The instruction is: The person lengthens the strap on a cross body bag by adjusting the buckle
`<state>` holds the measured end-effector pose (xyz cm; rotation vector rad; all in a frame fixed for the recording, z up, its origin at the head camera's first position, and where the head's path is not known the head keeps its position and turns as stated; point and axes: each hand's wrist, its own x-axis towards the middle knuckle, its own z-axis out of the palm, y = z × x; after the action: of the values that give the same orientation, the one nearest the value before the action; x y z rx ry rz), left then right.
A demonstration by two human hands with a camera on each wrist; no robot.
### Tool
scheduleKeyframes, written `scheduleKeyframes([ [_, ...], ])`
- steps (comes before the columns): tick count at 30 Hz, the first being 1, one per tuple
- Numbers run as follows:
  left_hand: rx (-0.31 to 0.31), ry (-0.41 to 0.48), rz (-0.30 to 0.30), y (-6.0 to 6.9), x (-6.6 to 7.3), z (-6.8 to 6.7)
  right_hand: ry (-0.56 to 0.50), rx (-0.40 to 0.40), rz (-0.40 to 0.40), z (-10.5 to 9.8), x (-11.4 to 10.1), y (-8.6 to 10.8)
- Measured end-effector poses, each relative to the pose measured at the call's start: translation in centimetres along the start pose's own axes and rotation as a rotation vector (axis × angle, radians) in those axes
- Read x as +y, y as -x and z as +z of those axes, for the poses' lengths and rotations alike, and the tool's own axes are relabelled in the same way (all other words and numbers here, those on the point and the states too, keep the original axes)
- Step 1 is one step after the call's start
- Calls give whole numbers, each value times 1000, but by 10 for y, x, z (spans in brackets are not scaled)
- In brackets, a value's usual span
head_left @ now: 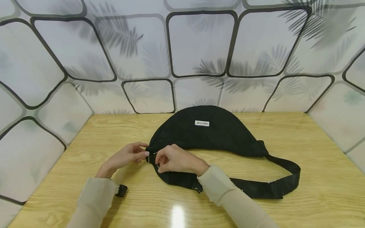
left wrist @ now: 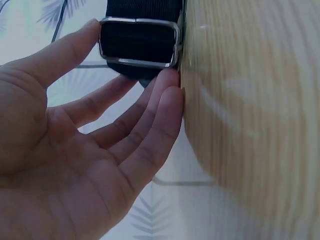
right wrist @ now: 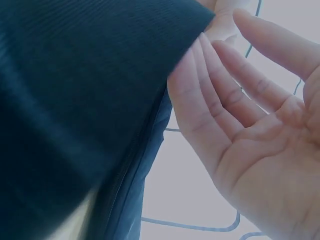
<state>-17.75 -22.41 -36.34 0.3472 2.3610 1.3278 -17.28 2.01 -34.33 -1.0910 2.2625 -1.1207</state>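
Note:
A black crescent-shaped bag (head_left: pixel 222 136) with a white label (head_left: pixel 201 123) lies on the table, its strap (head_left: pixel 251 188) looped toward the front. At the bag's left end, my left hand (head_left: pixel 129 156) has its thumb and fingers around the webbing. The left wrist view has this hand (left wrist: pixel 95 135) with the thumb against a metal buckle (left wrist: pixel 137 64) and the fingertips at its opposite edge. My right hand (head_left: pixel 178 160) is bent over the same end, close to the left fingers. In the right wrist view, black fabric (right wrist: pixel 75 90) partly covers this hand's (right wrist: pixel 260 130) fingertips; thumb and fingers are apart.
The wooden table (head_left: pixel 137 209) meets a patterned backdrop (head_left: pixel 202 44) behind and at both sides. A small black piece (head_left: pixel 121 191) shows beside the left sleeve. Another buckle (head_left: pixel 197 189) sits on the strap near the right sleeve.

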Motion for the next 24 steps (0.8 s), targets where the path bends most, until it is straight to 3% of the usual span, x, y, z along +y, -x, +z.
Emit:
scheduleKeyframes([
  [6,33,4,-9,-1,1,4,71,1,36,2,2,-1],
  [9,35,1,-7,-1,0,5,113,1,17,3,4,-1],
  [14,40,2,-3,-1,2,6,222,44,-28,2,7,-3],
  [24,112,20,-40,-2,7,11,279,157,11,-2,12,0],
])
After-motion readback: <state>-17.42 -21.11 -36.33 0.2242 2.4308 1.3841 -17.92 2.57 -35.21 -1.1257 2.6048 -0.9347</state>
